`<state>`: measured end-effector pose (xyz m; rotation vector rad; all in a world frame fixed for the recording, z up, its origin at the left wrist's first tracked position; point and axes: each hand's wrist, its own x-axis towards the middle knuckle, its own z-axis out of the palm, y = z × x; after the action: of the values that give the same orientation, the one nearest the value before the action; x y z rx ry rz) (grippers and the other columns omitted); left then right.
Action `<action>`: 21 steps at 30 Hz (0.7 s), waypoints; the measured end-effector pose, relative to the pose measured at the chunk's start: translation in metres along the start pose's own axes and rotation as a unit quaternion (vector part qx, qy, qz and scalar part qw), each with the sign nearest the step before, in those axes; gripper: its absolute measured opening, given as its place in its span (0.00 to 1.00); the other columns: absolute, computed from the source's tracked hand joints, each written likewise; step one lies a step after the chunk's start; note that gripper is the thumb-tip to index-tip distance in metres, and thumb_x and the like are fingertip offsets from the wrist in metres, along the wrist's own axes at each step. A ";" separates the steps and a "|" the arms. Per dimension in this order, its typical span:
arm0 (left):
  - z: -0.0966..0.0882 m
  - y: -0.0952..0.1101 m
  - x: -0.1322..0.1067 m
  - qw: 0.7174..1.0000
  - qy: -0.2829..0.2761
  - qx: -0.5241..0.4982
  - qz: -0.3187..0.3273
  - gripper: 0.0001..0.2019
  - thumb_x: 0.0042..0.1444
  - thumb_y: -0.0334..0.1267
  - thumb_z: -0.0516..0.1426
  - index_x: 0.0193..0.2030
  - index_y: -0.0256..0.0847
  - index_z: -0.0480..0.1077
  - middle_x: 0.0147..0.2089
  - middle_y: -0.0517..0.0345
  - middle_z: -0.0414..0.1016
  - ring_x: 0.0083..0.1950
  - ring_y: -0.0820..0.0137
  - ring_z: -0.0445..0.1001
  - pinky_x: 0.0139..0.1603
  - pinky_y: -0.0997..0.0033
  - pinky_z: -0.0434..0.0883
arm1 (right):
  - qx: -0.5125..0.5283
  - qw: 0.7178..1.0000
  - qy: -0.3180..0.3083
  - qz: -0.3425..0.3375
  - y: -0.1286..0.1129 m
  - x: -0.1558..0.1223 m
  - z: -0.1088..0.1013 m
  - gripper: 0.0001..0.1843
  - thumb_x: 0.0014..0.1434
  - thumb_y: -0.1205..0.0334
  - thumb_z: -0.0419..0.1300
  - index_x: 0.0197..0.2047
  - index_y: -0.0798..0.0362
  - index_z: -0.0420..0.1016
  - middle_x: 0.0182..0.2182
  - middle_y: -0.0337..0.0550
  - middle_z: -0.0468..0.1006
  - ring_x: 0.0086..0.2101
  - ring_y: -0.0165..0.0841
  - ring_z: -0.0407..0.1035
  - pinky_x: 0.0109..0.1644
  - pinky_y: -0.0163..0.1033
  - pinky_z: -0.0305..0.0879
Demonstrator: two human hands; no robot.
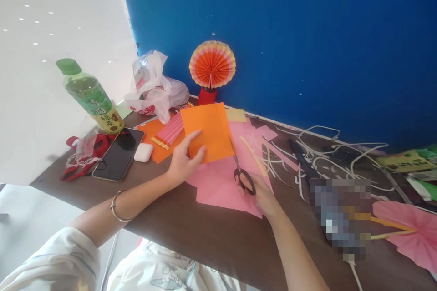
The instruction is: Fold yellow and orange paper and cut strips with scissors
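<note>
My left hand (185,157) pinches the near left edge of an orange paper sheet (210,129) and holds it tilted above the table. My right hand (259,193) grips black-handled scissors (241,170), fingers through the loops. The blades reach up to the sheet's right edge. Under both lies a pink paper sheet (218,186) on the brown table (211,232).
A green tea bottle (91,96), a phone (118,153), a white earbud case (144,152) and a red item lie at left. A plastic bag (155,88) and an orange paper fan (212,64) stand by the blue wall. Paper strips, cables and a pink fan (411,232) are at right.
</note>
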<state>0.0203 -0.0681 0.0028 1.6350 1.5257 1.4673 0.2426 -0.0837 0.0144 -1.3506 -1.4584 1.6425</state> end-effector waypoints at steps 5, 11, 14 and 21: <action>0.000 0.000 0.000 1.000 0.000 0.004 0.001 0.20 0.53 0.39 0.55 0.54 0.40 0.65 0.46 0.53 0.74 0.31 0.72 0.72 0.29 0.74 0.70 | 0.006 1.000 0.000 0.007 -0.001 0.000 0.001 0.21 0.54 0.43 0.54 0.24 0.53 0.62 0.17 0.34 0.59 0.21 0.27 0.53 0.28 0.37 0.49; 0.000 -0.001 0.000 1.000 -0.001 0.001 0.005 0.21 0.54 0.40 0.55 0.54 0.40 0.64 0.51 0.50 0.72 0.29 0.74 0.71 0.29 0.74 0.70 | -0.007 1.000 0.001 0.008 -0.002 -0.001 0.001 0.22 0.55 0.43 0.53 0.24 0.53 0.62 0.17 0.34 0.59 0.22 0.27 0.53 0.28 0.37 0.50; 0.000 -0.001 0.000 1.000 -0.003 0.000 0.006 0.21 0.54 0.40 0.55 0.55 0.40 0.64 0.54 0.48 0.69 0.29 0.74 0.71 0.29 0.75 0.70 | -0.013 1.000 -0.002 0.004 -0.002 -0.001 0.000 0.22 0.55 0.42 0.53 0.24 0.53 0.62 0.17 0.34 0.59 0.22 0.27 0.53 0.28 0.36 0.50; 0.000 -0.003 0.001 1.000 -0.005 -0.002 0.014 0.21 0.54 0.40 0.55 0.54 0.40 0.64 0.54 0.49 0.69 0.34 0.72 0.73 0.32 0.73 0.72 | -0.016 1.000 0.011 0.000 -0.004 -0.002 0.000 0.23 0.53 0.41 0.54 0.23 0.53 0.62 0.16 0.34 0.60 0.21 0.27 0.53 0.28 0.36 0.51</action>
<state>0.0191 -0.0662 0.0003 1.6655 1.4996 1.4735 0.2422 -0.0849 0.0192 -1.3823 -1.4774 1.6064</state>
